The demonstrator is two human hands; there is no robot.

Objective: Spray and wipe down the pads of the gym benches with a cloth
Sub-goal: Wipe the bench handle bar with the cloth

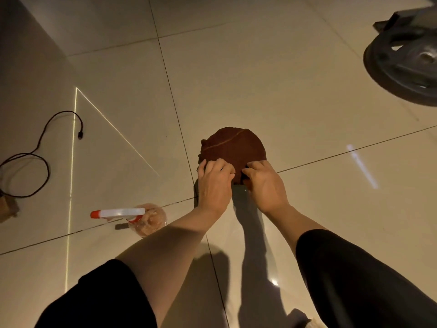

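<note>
A dark red-brown cloth (233, 145) hangs spread out above the tiled floor. My left hand (214, 179) pinches its near edge on the left and my right hand (264, 183) pinches that edge on the right, fingers curled into the fabric. A spray bottle (132, 216) with a white trigger head and red nozzle tip stands on the floor to the left of my left forearm, holding pinkish liquid. No bench pad is in view.
A black weight plate (402, 65) on gym equipment sits at the upper right. A black cable (40, 147) loops over the beige tiles (283, 79) at the left, beside a small wooden object (8, 207) at the left edge.
</note>
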